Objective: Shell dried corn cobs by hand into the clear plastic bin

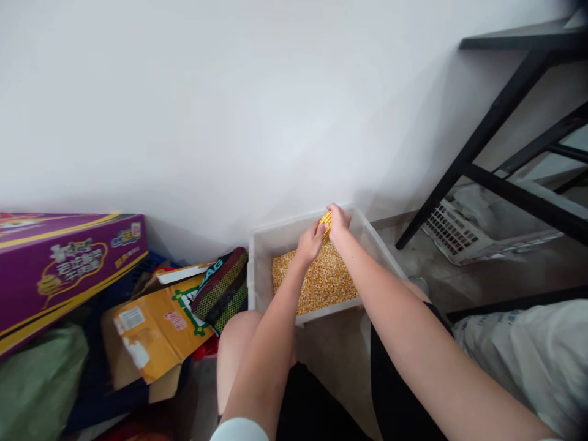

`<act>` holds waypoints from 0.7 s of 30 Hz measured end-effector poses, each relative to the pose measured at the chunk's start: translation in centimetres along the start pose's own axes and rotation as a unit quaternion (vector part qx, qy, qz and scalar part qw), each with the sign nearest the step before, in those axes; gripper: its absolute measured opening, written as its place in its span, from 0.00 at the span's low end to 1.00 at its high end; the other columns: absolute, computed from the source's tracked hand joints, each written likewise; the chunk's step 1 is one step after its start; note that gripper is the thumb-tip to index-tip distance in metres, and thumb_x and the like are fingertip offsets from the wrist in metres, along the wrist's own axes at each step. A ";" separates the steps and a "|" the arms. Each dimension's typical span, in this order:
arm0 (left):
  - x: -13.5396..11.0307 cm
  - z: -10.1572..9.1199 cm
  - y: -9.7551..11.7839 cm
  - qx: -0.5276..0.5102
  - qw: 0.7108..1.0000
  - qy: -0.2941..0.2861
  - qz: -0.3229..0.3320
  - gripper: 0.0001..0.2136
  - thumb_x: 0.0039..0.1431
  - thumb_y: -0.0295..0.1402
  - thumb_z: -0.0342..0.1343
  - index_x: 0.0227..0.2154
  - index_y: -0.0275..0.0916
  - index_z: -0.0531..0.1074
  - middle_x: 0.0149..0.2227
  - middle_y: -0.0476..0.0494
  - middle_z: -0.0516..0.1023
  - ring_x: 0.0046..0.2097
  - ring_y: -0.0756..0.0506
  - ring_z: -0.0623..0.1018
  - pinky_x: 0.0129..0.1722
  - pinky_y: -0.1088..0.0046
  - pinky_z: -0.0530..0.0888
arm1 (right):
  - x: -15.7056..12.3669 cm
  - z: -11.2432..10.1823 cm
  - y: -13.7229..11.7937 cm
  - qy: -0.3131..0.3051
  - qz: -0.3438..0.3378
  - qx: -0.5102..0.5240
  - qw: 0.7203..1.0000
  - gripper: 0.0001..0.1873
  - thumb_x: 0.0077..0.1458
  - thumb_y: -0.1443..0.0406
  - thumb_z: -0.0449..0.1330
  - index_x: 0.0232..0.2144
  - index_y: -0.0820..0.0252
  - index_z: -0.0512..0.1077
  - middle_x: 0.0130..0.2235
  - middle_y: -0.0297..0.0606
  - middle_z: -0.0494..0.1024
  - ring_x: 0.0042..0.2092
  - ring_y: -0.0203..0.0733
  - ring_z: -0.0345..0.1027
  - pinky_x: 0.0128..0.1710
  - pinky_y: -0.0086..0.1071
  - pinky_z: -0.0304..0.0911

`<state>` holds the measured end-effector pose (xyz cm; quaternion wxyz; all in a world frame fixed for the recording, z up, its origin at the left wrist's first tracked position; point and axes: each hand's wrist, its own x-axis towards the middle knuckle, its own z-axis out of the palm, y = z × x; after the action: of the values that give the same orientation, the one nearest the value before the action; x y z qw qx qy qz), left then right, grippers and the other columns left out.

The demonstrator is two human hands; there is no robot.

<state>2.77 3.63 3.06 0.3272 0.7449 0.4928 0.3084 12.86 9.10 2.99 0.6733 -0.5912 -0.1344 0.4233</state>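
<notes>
Plain white wall (275, 92) filling the whole back, grey floor (482, 282) below. Off to the right, a black metal frame (496, 110) with slanted legs, running out of shot. Far left, a big purple carton (68, 269) with yellow trim, perched on a heap of stuff, with a green bag (37, 380) just under it. Bottom right corner, a white woven sack (528, 349), close beside the right thigh. Dead centre on the floor, pushed up near the wall: a translucent plastic bin (260, 269), sitting between the knees and the wall. Left of that, a torn yellow cardboard box (156, 331) lying flat-ish, and a black and yellow-green mesh bag (223, 288) propped on it, right up against the bin's left side. Under the frame, a white slotted basket (452, 236) tipped over, well apart from the bin. Inside the bin, a layer of loose yellow corn kernels (321, 285) covering the bottom. Both arms stretched out over that. Then the left hand (310, 242), fingers curled round the near end of a corn cob (326, 222), and the right hand (339, 222) clamped over the far end, fingers wrapped tight, knuckles up. Cob held over the kernels near the bin's back wall, mostly hidden by the two grips, only a strip of yellow rows peeking out between
</notes>
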 end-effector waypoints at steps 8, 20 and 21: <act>-1.9 -0.9 -0.4 0.186 0.980 -0.071 0.020 0.23 0.65 0.38 0.35 0.60 0.40 0.56 0.50 0.36 0.72 0.49 0.41 0.73 0.49 0.66 0.67 | -0.3 -2.1 -2.1 0.101 -0.022 -0.009 0.995 0.10 0.38 0.62 0.60 0.20 0.58 0.62 0.19 0.25 0.60 0.20 0.32 0.56 0.16 0.25 0.55; -5.1 -2.8 2.8 0.283 0.955 -0.011 0.088 0.16 0.60 0.40 0.47 0.50 0.47 0.69 0.42 0.41 0.72 0.45 0.43 0.72 0.44 0.69 0.67 | -2.7 -4.2 -3.7 0.100 0.029 0.045 0.994 0.08 0.44 0.63 0.59 0.25 0.59 0.62 0.21 0.26 0.63 0.22 0.32 0.59 0.18 0.25 0.60; -5.3 -3.0 3.0 0.283 0.955 -0.012 0.091 0.15 0.60 0.40 0.47 0.48 0.47 0.70 0.42 0.41 0.72 0.45 0.43 0.72 0.43 0.70 0.68 | -3.0 -4.4 -3.7 0.096 0.035 0.048 0.994 0.09 0.44 0.63 0.58 0.25 0.59 0.61 0.22 0.26 0.63 0.22 0.32 0.60 0.18 0.25 0.61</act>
<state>0.34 -1.65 6.50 0.0801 0.8522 0.4863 0.1756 15.55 4.16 6.17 0.6955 -0.6003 -0.0284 0.3939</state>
